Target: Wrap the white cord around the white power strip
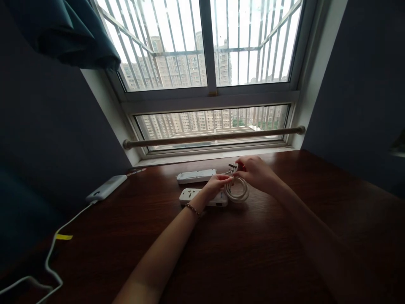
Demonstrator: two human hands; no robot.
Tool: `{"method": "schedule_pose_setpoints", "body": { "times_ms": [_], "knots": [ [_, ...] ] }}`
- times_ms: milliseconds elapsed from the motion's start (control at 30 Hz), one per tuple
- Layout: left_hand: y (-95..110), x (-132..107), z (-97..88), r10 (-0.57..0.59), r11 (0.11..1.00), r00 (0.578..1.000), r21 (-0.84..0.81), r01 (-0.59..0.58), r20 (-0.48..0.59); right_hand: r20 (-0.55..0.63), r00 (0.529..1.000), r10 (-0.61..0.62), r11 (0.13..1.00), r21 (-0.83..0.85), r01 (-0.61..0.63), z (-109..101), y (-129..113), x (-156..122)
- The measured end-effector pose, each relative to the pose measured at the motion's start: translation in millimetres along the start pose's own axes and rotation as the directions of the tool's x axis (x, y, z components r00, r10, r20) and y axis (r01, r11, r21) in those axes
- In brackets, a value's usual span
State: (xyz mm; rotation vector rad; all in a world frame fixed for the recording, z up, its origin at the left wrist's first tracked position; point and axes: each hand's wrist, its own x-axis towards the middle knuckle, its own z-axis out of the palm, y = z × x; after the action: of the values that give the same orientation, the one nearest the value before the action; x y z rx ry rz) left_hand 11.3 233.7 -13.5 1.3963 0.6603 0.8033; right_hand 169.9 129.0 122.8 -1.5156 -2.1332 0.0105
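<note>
We have both hands at the top of a round coil of cord (237,197) near the back of the brown table (253,249). Our left hand (217,183) has its fingertips pressed together on the cord at the top of the loops. Our right hand (255,171) pinches the plug (234,167) between thumb and fingers, with its metal pins pointing left. Our two hands are close together, and both grips look small and snug.

The coil hangs or rests just beside the right end of the front power strip (189,194); we cannot tell if it touches the table. Behind that strip lies the back power strip (195,176), and a thin bit of cord runs from its right end toward our hands. We cannot tell which strip the coil belongs to.

We think the step in hand is working on the plug end where it meets the loops. The next move seems to need our left fingers to pinch tight, so the loops stay neat, while our right fingers guide the plug gently. If the left pinch gets loose, the loops could spring apart.
</note>
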Motion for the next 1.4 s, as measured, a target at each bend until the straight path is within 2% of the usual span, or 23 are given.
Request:
{"method": "schedule_pose_setpoints", "body": {
  "times_ms": [400,567,800,933,1067,1233,1400],
  "knots": [
    [2,-6,4.7,0.084,0.992,0.996,-0.096,-0.086,-0.030,0.030,0.997,0.072,0.996,-0.049,-0.071,10,8,5],
    [3,-6,5.8,0.087,0.990,0.996,-0.112,-0.086,0.004,0.069,0.987,0.147,0.983,-0.120,-0.138,26,19,8],
    [1,-5,4.1,0.064,0.980,0.998,-0.193,-0.057,0.029,0.041,0.975,0.217,0.966,-0.153,-0.208,45,39,7],
    [-5,2,0.1,0.060,0.961,0.998,-0.271,-0.059,-0.005,-0.018,0.978,0.206,0.972,-0.111,-0.207,47,37,6],
    [-10,6,-6.3,0.062,0.935,0.998,-0.348,-0.064,-0.018,-0.125,0.967,0.221,0.972,-0.049,-0.228,54,24,2],
    [-10,5,-9.7,0.071,0.888,0.995,-0.450,-0.094,-0.067,-0.265,0.937,0.225,0.974,0.037,-0.224,76,3,-8],
    [-7,4,-5.7,0.049,0.824,0.989,-0.553,-0.119,-0.140,-0.336,0.921,0.197,0.979,0.127,-0.162,103,-7,-15]
  ]
}}
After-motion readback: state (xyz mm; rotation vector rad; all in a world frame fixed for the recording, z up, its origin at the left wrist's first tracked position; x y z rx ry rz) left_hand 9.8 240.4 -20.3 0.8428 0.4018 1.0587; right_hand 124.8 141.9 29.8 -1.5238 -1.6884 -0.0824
